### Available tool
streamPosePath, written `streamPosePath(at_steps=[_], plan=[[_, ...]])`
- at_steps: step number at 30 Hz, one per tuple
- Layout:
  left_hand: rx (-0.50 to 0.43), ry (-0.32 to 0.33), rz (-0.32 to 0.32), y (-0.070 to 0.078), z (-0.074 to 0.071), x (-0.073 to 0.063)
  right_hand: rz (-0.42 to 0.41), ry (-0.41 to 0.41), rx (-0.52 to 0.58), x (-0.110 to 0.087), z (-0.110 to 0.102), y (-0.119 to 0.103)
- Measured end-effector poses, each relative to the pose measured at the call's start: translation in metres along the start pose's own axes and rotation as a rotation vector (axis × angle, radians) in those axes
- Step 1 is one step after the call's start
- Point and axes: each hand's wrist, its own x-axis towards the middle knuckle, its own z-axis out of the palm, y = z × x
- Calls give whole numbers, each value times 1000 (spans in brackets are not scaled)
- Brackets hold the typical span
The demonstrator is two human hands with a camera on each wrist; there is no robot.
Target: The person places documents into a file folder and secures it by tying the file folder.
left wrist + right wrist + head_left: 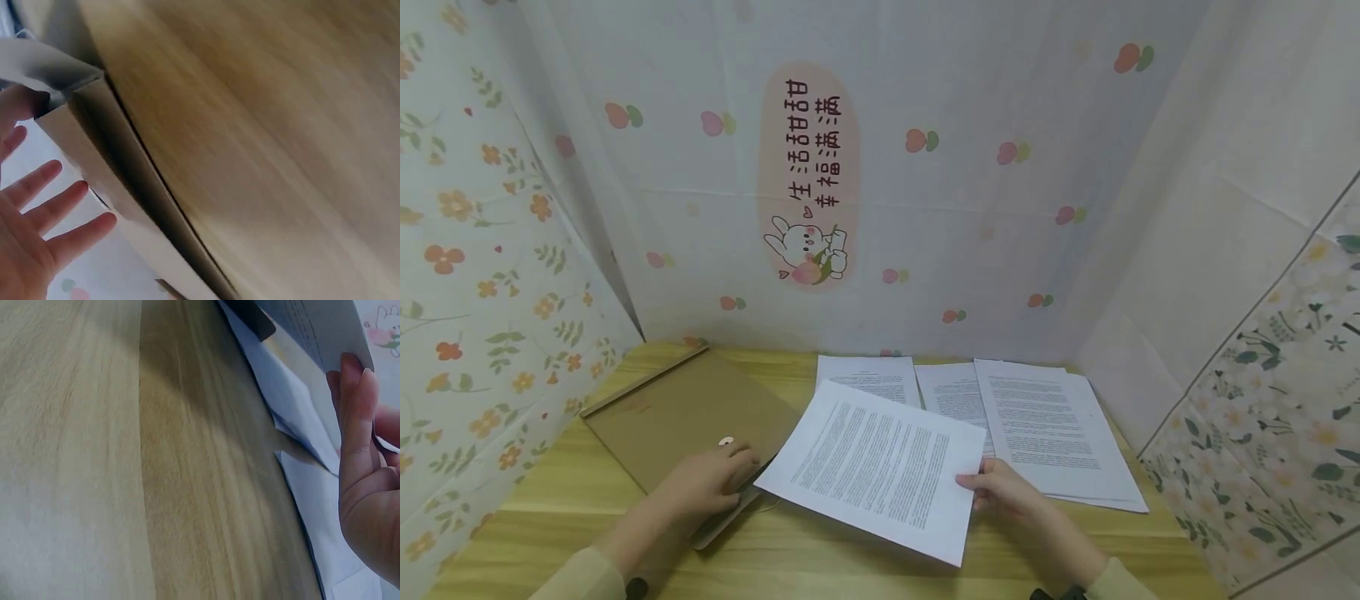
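My left hand (703, 482) lies at the near end of a brown kraft file envelope (700, 408). In the left wrist view its thumb hooks into the mouth of the envelope (134, 156), with the other fingers (84, 232) spread along the outside. A flap (724, 521) hangs out at the near edge. A white round button (726, 441) shows beside the fingers. My right hand (1006, 487) pinches the right edge of a printed paper sheet (880, 471), held tilted above the table. Its left corner reaches the envelope's mouth; whether it is inside is unclear.
Several printed sheets (1037, 417) lie overlapping at the back right of the wooden table (820, 558). Another page (865, 367) lies partly under the raised sheet. Patterned cloth (970, 225) hangs behind, and more hangs on both sides.
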Motion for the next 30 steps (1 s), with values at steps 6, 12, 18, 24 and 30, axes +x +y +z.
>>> streamPosePath(at_steps=[6, 12, 18, 24, 30], plan=[[151, 100, 124, 9, 6, -2, 13, -26, 27, 1, -2, 8], [284, 137, 76, 22, 6, 1, 9, -44, 47, 2, -6, 15], [343, 151, 5, 29, 7, 3, 19, -59, 79, 2, -4, 19], [285, 142, -65, 31, 6, 3, 29, -44, 71, 0, -1, 21], [253, 112, -120, 32, 7, 3, 30, -41, 74, -2, 0, 20]])
